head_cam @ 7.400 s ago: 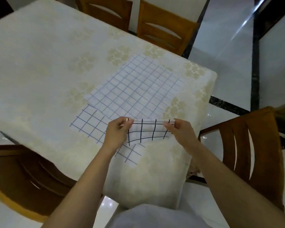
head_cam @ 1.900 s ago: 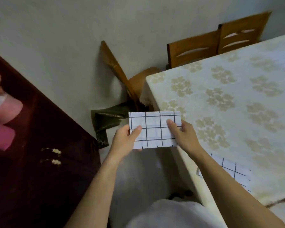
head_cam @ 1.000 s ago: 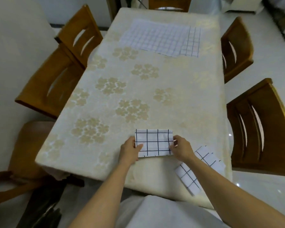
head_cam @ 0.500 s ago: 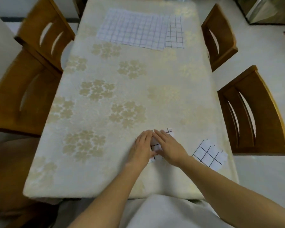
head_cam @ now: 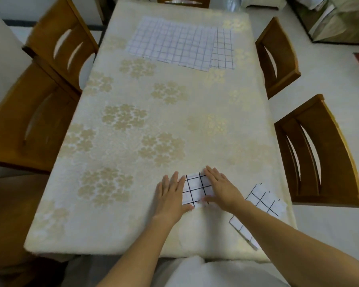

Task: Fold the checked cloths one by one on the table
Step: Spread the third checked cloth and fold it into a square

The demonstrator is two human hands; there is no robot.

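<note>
Moved: both hands, which lay side by side on top of the cloth half a second ago, have slid apart, and its middle now shows.
Folded cloth: the folded cloth point(head_cam: 195, 189) is a small white rectangle with black grid lines, lying flat on the table point(head_cam: 174, 121) near the edge closest to the person.
Left hand: the left hand point(head_cam: 170, 193) is flat, fingers straight and close together, pressing on the cloth's left edge.
Right hand: the right hand point(head_cam: 222, 187) is flat, fingers straight and together, pressing on the right edge (its thumb lies along the cloth's near edge).
Count: two small folded pieces, with the second folded cloth point(head_cam: 263, 201) just to the right by the table's corner; at least two spread cloths point(head_cam: 170, 42) overlap at the far end.
Surroundings: five wooden chairs point(head_cam: 319, 154) stand around the cream, flower-patterned table.
In the way: the right forearm point(head_cam: 282, 230) crosses over part of the second folded cloth.
</note>
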